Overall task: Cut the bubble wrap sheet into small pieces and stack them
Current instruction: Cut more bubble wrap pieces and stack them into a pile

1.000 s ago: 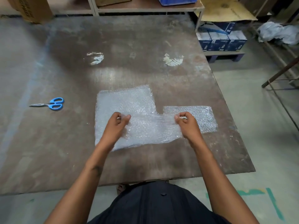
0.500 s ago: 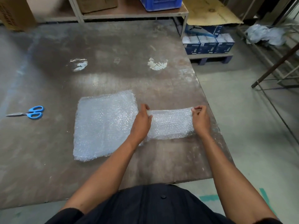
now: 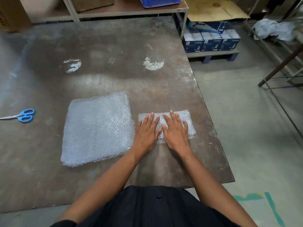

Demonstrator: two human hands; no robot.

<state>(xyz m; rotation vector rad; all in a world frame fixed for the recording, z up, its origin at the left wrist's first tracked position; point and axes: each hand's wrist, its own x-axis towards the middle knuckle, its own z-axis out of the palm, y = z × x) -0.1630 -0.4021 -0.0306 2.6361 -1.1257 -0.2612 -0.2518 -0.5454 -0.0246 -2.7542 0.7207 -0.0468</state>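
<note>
A large bubble wrap sheet point(image 3: 98, 128) lies flat on the worn brown table point(image 3: 114, 76), left of centre. Just right of it sits a small stack of cut bubble wrap pieces point(image 3: 188, 120). My left hand point(image 3: 146, 131) and my right hand point(image 3: 175, 130) lie side by side on that stack, palms down with fingers straight, pressing it flat. Blue-handled scissors point(image 3: 24, 115) rest on the table at the far left, well away from both hands.
The table's right edge runs close to the small stack, with grey floor beyond. Blue boxes point(image 3: 211, 40) stand on a low pallet at the back right. A shelf with a blue crate point(image 3: 159, 1) and cardboard boxes lines the back.
Both hands carried a cut strip from the large sheet to the right, laid it on the small piece there, let go of it, and now press flat on the stack.
</note>
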